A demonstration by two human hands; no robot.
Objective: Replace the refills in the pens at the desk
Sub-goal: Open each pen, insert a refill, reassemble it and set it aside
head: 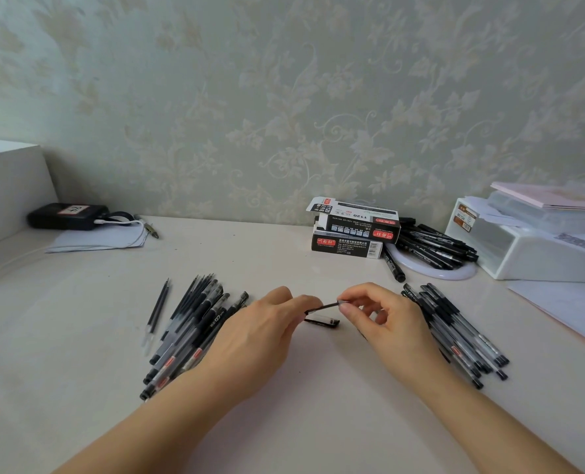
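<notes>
Refill [323,306] between both hands' fingertips.

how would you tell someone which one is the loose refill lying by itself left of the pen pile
Start at the left pile of pens on the desk, by the left hand. Just left of it lies the lone refill, touching nothing. It is a bare thin black stick with no barrel or cap.

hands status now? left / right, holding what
Left hand: closed on one end of the thin dark refill.
Right hand: pinching the other end of that refill between thumb and fingertips.
</notes>
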